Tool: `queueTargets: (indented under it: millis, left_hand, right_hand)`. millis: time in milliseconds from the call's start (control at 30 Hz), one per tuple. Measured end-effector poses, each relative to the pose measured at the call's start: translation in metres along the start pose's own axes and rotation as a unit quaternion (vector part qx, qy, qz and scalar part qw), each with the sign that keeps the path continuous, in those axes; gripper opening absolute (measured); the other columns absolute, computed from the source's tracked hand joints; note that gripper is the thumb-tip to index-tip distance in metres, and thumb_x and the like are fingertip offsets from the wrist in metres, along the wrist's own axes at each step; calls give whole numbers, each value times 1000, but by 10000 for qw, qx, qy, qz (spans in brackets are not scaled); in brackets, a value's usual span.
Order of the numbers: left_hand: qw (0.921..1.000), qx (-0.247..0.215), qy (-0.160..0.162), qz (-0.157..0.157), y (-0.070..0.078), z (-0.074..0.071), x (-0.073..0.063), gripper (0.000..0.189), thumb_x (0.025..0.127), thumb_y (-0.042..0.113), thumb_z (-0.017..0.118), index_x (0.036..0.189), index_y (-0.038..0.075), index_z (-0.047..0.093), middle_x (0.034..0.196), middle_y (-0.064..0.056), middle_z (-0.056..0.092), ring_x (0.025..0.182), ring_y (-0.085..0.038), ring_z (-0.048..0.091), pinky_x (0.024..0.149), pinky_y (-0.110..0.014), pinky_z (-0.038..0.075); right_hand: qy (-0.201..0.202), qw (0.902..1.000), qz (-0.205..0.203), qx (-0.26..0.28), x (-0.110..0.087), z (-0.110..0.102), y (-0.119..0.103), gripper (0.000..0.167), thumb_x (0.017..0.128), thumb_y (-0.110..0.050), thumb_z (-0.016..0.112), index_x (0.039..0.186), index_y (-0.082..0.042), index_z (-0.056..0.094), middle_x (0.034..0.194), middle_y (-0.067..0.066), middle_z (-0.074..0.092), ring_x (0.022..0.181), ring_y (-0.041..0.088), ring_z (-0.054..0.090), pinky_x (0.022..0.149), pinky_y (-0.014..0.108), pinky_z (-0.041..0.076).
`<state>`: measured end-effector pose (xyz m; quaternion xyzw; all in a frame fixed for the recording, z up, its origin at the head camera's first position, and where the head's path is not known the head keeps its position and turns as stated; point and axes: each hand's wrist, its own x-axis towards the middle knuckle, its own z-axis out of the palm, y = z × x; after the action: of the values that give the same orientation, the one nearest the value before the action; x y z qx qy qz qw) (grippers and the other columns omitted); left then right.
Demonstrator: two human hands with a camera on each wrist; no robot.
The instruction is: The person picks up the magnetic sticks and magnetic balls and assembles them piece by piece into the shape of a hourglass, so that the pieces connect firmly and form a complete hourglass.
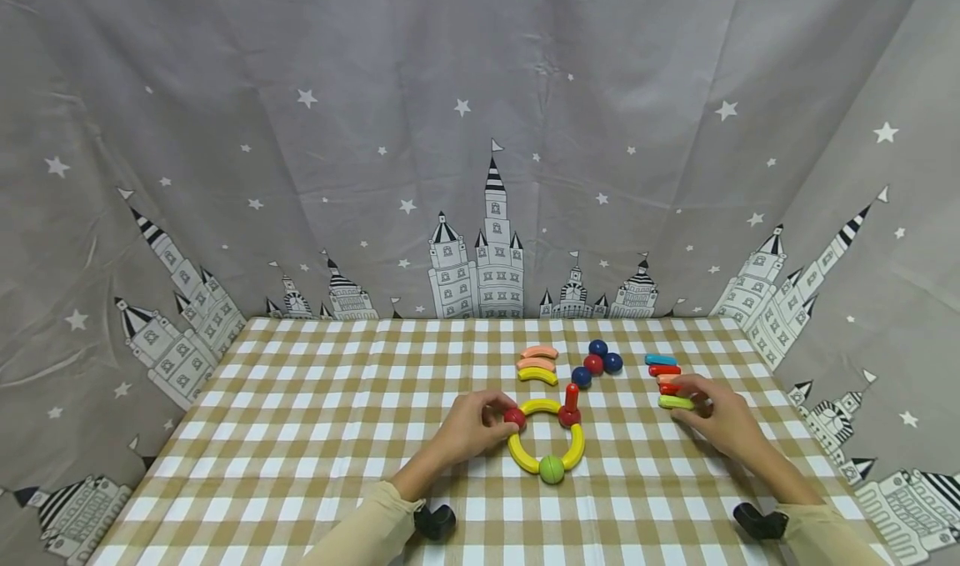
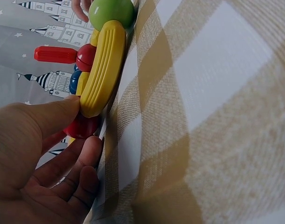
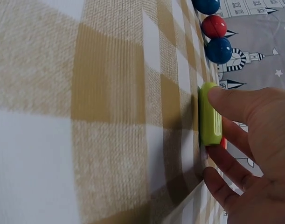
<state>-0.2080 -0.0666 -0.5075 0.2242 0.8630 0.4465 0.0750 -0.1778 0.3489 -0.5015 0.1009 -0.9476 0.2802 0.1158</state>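
Meanwhile, the left hand (image 1: pixel 468 427) pinched a red ball (image 1: pixel 514 418) on the ring (image 1: pixel 539 406); the right hand (image 1: pixel 726 421) pinched a green stick (image 3: pixel 209 119).

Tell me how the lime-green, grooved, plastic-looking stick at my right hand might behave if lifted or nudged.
The lime-green stick looks like moulded plastic, so it should stay stiff. Its shiny surface may be slippery, though the grooves could help your right hand grip. Lying long and low, it probably won't tip.
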Motion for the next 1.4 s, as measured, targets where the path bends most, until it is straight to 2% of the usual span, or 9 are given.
queueTargets:
  millis: [167,333,467,767,1033,1300,1400]
  left_hand:
    - [10000,-4,12,30,0,0,0,22,91,19,81,111,12,73,95,4,70,71,-9,56,60,-23,46]
    - [10000,4,19,46,0,0,0,22,91,19,81,111,13,73,95,5,70,70,-9,56,59,-23,46]
    - [10000,-11,14,38,-1,0,0,23,91,20,81,111,13,74,94,5,70,71,-9,56,59,-23,45]
    - [10000,-31,20,67,0,0,-1,22,91,19,81,110,12,73,96,3,71,72,-10,57,60,-24,46]
    - [9998,-54,50,163,-2,1,-1,22,90,18,81,109,10,73,96,0,72,71,-12,57,60,-24,45]
    - [9999,-61,38,132,-1,1,-2,22,90,18,81,110,11,73,97,2,72,71,-10,57,60,-23,46]
    - [9999,-70,30,95,0,0,-1,22,91,18,81,110,12,73,97,2,72,71,-11,57,60,-23,46]
  right_hand:
    - [-103,9998,-49,142,3,2,-2,43,80,-1,85,119,-7,70,97,6,72,82,18,65,71,29,54]
    - [-318,9992,-87,245,5,4,-4,40,81,-1,85,118,-4,70,95,5,72,78,13,62,69,27,52]
    - [-606,9980,44,154,6,5,-7,40,83,-4,83,121,-5,70,99,7,73,78,13,60,69,29,51]
    - [-956,9952,201,51,8,6,-16,32,88,2,76,117,-11,72,107,8,71,85,20,55,74,38,48]
    - [-842,9964,-78,3,6,8,-15,35,88,10,71,117,-9,71,111,11,69,95,25,60,83,48,51]
    - [-720,9973,-135,-46,4,6,-19,36,87,9,73,118,-9,71,109,10,69,86,20,54,75,38,48]
    - [-677,9975,-186,37,3,5,-21,36,87,9,74,118,-9,71,108,10,69,85,18,57,73,36,49]
